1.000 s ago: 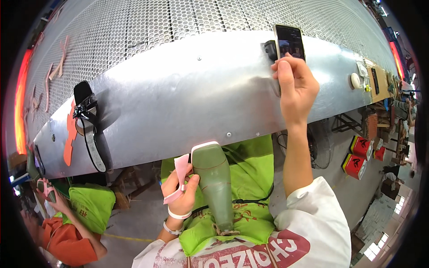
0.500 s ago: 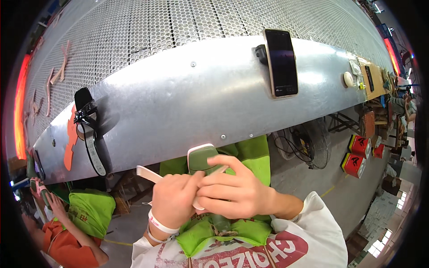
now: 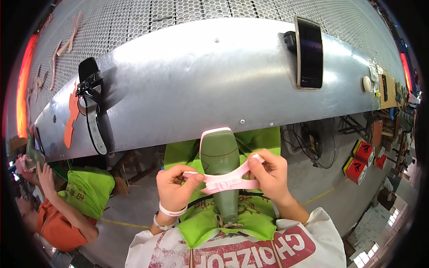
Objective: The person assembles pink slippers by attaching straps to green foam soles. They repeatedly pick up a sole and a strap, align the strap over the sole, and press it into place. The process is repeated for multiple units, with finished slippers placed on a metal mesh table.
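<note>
A pink shoe strap piece [image 3: 225, 182] with a bow is stretched between my two hands, across a green shoe last [image 3: 220, 154]. My left hand [image 3: 176, 186] pinches its left end between thumb and fingers. At the other end, my right hand [image 3: 271, 177] grips the strap the same way. The last lies in my lap with its wide toe toward the bench and its narrow part toward my body. A pale edge runs along the last's toe, and a dark line is drawn across its top.
On the metal bench [image 3: 178, 89] a black strappy sandal [image 3: 90, 89] stands at left beside an orange flat cutout [image 3: 70, 120]. A phone [image 3: 310, 56] leans on a stand at right. A fan [image 3: 315, 143] and red boxes [image 3: 357, 161] are below right. A co-worker [image 3: 62, 210] sits at left.
My hands have moved apart, pulling the pink strap piece open between them, and more of the last shows. The view has shifted, so the bench things appear moved.
</note>
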Demonstrator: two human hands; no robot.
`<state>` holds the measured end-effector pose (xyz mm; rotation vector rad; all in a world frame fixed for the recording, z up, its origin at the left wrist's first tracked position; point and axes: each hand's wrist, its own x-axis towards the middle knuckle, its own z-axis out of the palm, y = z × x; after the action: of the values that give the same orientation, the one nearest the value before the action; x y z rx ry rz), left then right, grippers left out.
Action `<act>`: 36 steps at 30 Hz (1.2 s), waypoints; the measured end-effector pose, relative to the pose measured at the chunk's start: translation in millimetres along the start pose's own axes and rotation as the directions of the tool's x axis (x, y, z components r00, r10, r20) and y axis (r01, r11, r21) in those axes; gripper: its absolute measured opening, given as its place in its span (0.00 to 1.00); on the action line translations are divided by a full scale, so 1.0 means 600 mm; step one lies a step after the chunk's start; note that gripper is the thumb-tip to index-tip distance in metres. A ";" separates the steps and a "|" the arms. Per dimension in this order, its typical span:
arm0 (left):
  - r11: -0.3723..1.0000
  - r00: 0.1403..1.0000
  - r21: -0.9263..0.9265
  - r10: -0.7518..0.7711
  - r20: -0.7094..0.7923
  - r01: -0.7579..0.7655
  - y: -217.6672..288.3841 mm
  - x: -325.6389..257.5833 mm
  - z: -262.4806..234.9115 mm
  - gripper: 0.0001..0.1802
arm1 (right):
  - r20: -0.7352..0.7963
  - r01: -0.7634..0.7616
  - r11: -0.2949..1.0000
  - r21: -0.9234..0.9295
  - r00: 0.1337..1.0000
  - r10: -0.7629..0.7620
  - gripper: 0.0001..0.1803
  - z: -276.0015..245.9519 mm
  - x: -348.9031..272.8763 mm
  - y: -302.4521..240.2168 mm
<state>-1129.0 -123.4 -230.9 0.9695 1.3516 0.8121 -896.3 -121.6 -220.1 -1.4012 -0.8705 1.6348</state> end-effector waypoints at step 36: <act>0.985 0.951 -0.168 -0.098 -0.295 0.049 -0.089 0.056 0.102 0.13 | -0.073 -0.053 0.994 0.095 0.996 0.060 0.11 -0.060 0.083 0.071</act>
<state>-1069.4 -120.0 -295.0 0.6835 1.5481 1.0248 -870.0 -95.6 -285.1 -1.4246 -0.7082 1.6319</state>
